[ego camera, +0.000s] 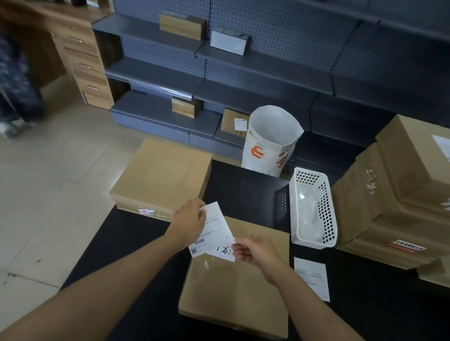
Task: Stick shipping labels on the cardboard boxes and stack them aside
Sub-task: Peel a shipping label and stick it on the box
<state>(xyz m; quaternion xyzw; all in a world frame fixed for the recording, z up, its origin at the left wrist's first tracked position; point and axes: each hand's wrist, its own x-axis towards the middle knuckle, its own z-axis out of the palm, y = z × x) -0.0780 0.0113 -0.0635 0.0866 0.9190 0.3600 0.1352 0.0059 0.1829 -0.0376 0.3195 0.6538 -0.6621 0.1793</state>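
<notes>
Above box (237,289) on black table (367,335): left hand (188,223), right hand (254,251) pinch label (214,231) edges.

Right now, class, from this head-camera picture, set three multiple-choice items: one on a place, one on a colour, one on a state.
1. Where does the spare shipping label lie?
A. in the basket
B. on the black table, right of the near cardboard box
C. on the floor

2. What colour is the perforated basket?
A. white
B. blue
C. red

3. What are the hands doing?
A. resting empty
B. lifting a box
C. both pinching one label

Answers: 1 B, it lies flat on the black table beside the near cardboard box. 2 A, its walls are white. 3 C, the left hand and right hand pinch the held label above that box.
</notes>
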